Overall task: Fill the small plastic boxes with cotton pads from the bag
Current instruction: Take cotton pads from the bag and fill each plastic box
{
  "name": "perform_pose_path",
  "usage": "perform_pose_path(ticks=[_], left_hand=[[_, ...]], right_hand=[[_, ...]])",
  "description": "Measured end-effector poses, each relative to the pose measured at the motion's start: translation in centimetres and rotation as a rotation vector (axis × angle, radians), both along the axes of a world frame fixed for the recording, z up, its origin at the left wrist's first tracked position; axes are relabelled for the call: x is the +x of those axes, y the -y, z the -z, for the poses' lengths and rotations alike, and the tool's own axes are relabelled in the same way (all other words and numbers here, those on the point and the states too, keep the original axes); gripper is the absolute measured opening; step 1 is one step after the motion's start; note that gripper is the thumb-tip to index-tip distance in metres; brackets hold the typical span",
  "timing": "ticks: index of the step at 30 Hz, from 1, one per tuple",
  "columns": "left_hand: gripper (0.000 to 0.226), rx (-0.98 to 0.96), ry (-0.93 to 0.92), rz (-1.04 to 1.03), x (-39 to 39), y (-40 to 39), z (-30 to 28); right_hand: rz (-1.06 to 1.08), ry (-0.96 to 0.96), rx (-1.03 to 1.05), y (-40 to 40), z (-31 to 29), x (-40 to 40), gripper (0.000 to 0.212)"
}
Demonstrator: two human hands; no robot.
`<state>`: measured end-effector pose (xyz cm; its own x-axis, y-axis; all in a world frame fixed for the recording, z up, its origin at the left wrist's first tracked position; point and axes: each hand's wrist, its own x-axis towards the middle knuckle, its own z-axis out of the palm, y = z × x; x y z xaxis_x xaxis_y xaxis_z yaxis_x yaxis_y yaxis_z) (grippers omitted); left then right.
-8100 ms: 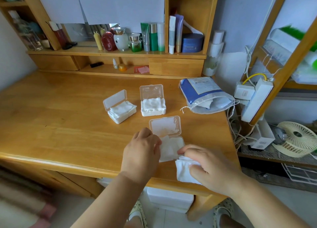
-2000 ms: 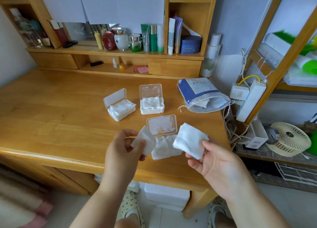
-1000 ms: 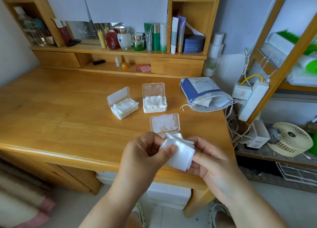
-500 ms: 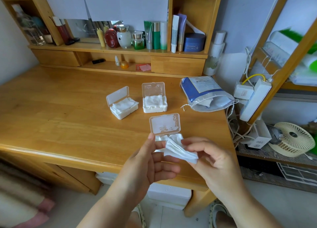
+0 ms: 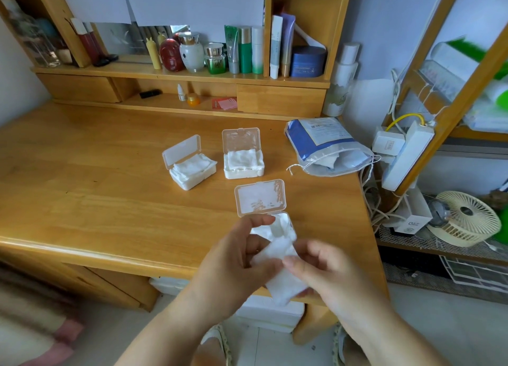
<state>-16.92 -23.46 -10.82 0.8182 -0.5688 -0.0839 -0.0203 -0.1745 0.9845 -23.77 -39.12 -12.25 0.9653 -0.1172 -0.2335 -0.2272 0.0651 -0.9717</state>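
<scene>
White square cotton pads (image 5: pixel 283 266) sit between both hands at 6 o'clock, over the near edge of the wooden surface (image 5: pixel 96 189). Head view: left hand (image 5: pixel 233 266) grips the pads' left side, fingers curled round them; right hand (image 5: pixel 324 272) pinches the right side, slightly blurred. Just beyond, nearest clear plastic box (image 5: pixel 264 211), lid open and upright, pads inside. At 12 o'clock, second clear plastic box (image 5: pixel 242 156), lid up, full of pads. At 11 o'clock, third clear plastic box (image 5: pixel 188 163), turned at an angle, lid open, also full. At 1 o'clock, blue-and-clear drawstring bag (image 5: pixel 327 148) lies flat near the surface's right edge, mouth facing the viewer, white pads visible inside.
</scene>
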Motion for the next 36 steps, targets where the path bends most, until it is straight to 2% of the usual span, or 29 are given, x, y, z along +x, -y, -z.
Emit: perform_pose_path(ticks=[2,4,7,10,12,13,16,18,20,26,32,36], left_hand=[[0.052,-0.025,0.038,-0.189,-0.3,0.3,0.4],[0.049,-0.122,0.012,-0.368,-1.0,0.6,0.9],[0.042,-0.202,0.031,-0.385,-2.3,1.3,1.7],[0.035,-0.05,0.195,-0.412,-1.9,1.3,1.6],[0.027,-0.046,0.208,-0.498,0.3,0.7,0.9],[0.024,-0.051,0.178,-0.527,1.6,0.3,0.5],[0.018,0.036,0.051,-0.43,4.1,0.8,-0.2],[0.019,0.167,0.033,-0.346,4.4,2.2,0.3],[0.019,0.24,0.047,-0.328,4.4,3.4,1.0],[0.019,0.381,0.164,-0.264,4.6,4.4,1.5],[0.013,0.386,0.177,-0.321,4.2,4.7,1.8],[0.014,0.474,0.276,-0.312,3.5,4.8,2.1]], right_hand=[[0.111,-0.022,0.056,-0.6,0.4,0.3,0.004],[0.227,0.019,0.13,-1.1,1.0,0.4,0.005],[0.305,0.065,0.122,-2.0,1.5,0.7,0.005],[0.288,0.081,0.082,-2.0,1.4,1.2,0.007],[0.294,0.125,0.02,-0.3,1.1,2.0,0.009],[0.291,0.145,-0.086,1.0,0.9,2.4,0.013],[0.116,0.148,-0.445,4.3,0.9,3.7,0.035],[-0.044,0.14,-0.544,4.9,1.3,4.4,0.047],[-0.127,0.143,-0.583,5.0,1.8,4.9,0.052],[-0.201,0.18,-0.617,5.1,2.5,5.6,0.059],[-0.183,0.172,-0.629,5.1,2.7,5.5,0.061],[-0.183,0.195,-0.637,5.0,2.8,5.4,0.058]])
